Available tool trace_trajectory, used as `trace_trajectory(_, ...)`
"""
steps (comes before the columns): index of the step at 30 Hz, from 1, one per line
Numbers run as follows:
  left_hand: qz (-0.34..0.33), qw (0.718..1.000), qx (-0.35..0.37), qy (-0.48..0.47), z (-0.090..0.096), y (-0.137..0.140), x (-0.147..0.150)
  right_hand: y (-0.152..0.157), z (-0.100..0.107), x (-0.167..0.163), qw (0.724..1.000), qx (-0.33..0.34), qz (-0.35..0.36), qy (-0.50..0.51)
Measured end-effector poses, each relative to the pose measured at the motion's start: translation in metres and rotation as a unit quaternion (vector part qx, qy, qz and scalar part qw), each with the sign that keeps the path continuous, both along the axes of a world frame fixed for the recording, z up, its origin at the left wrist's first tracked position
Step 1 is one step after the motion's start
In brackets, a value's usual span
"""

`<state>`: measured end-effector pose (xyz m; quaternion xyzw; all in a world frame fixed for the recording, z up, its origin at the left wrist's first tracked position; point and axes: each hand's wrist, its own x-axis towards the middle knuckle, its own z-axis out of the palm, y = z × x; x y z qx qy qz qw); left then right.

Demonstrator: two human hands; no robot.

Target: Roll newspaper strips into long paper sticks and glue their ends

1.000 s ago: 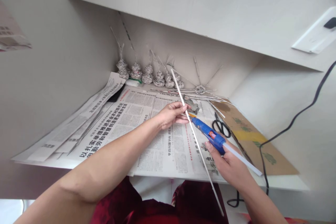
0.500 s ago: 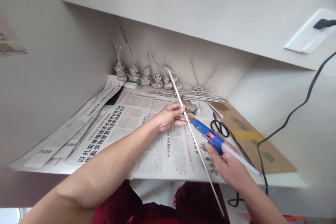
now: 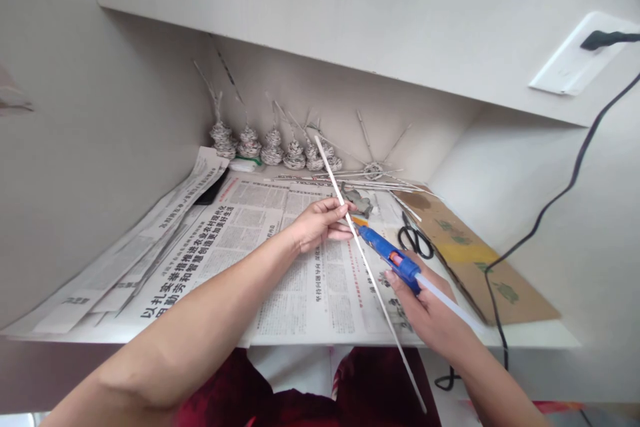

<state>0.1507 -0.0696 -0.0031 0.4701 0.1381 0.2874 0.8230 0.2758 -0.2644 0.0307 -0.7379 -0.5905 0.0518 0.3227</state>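
Note:
Between the thumb and fingers of my left hand (image 3: 323, 223) is a long, thin white paper stick (image 3: 373, 275), slanting from the upper left down past the table's front edge. My right hand (image 3: 430, 310) is wrapped round a blue glue gun (image 3: 390, 255) with a white glue stick (image 3: 453, 303) jutting from its back. The gun's tip points left and lies right by the paper stick, close to my left fingers; whether it touches is unclear. Just beyond my hands lies a crumpled grey-green thing (image 3: 357, 200). Black-handled scissors (image 3: 416, 241) rest right of the gun.
Newspaper sheets (image 3: 240, 267) cover the table. Several woven gourd-shaped pieces (image 3: 273, 148) line the back wall beside a spoked woven base (image 3: 373, 171) and loose paper sticks (image 3: 345, 181). Cardboard (image 3: 480, 273) lies at right. A black cable (image 3: 555, 197) hangs from the wall socket (image 3: 570, 57).
The view has shifted slightly, so the scene sits a little further left. Both hands keep their holds on the paper stick and the glue gun, with hardly any other movement.

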Motion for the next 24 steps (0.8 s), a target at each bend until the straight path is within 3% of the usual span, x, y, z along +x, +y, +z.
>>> trace_trajectory(17,-0.006,1.000,0.022,-0.004,-0.002,0.001,-0.001,-0.004,-0.003,0.005,1.000,-0.011,0.013,0.002)
trace_trajectory(24,-0.027,0.999,0.021,-0.019,-0.002,0.001,-0.001,-0.006,-0.012,0.024,0.998,-0.016,-0.001,-0.054)
